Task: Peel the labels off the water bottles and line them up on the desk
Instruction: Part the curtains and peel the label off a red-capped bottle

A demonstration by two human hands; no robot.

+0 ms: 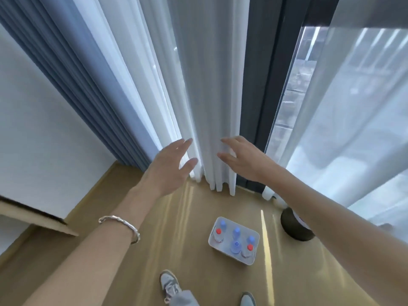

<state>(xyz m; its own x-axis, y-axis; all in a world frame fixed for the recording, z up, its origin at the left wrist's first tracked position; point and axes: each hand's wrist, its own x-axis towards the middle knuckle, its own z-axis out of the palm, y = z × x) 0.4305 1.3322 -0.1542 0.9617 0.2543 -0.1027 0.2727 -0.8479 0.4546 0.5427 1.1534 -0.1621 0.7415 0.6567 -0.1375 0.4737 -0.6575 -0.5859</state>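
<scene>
A white basket sits on the wooden floor below me, holding several upright water bottles with blue and red caps. My left hand and my right hand are both raised out in front, well above the basket, fingers spread and empty, near the white sheer curtain. A silver bracelet circles my left wrist. Neither hand touches a bottle.
White sheer curtains and a blue drape hang ahead, with a dark window frame. A desk corner juts in at the left. A dark round object lies right of the basket. My shoes stand at the bottom.
</scene>
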